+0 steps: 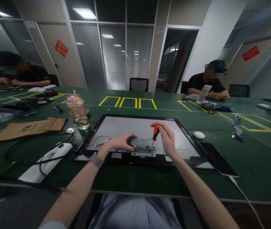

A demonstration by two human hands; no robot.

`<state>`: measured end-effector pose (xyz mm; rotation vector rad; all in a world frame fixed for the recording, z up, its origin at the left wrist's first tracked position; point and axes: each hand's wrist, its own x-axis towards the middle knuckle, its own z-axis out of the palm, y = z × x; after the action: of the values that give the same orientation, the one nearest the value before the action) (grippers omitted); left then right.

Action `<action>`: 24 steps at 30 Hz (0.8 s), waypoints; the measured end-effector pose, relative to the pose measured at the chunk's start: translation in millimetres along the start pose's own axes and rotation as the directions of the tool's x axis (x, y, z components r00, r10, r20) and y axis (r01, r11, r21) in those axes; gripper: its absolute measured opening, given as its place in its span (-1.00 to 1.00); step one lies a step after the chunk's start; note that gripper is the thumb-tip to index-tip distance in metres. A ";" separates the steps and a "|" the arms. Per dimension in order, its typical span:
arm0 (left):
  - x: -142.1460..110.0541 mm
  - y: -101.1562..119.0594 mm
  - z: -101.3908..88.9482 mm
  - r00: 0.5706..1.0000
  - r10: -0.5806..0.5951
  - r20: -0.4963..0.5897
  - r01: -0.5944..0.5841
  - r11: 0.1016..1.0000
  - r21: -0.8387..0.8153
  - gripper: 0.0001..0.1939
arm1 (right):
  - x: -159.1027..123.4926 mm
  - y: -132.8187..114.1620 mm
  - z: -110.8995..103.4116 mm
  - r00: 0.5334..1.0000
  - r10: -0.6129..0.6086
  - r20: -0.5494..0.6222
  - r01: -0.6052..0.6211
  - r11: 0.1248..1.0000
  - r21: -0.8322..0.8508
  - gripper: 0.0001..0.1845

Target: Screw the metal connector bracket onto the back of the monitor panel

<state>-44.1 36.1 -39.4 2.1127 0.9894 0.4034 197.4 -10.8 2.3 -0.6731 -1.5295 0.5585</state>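
A flat monitor panel lies face down on the green table, its grey metal back up. My right hand grips a screwdriver with an orange and black handle, held upright with its tip down on a small metal connector bracket near the panel's front edge. My left hand rests on the panel just left of the bracket, fingers curled around a small dark part I cannot make out. Thin red wires lie on the panel to the left.
A pink-lidded drink bottle, brown cardboard, a white device with black cables sit left. A white mouse and a phone lie right. Two other people sit at the far left and far right.
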 end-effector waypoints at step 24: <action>-1.3 5.4 -1.2 1.000 -0.019 0.004 0.019 1.000 -0.004 -0.33 | 1.5 11.1 0.6 0.991 0.097 -0.096 -0.083 0.986 0.143 -0.85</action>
<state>-42.7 33.5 -34.5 2.0980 1.0048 0.3908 197.7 -1.8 -4.4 -0.6565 -1.3561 0.6819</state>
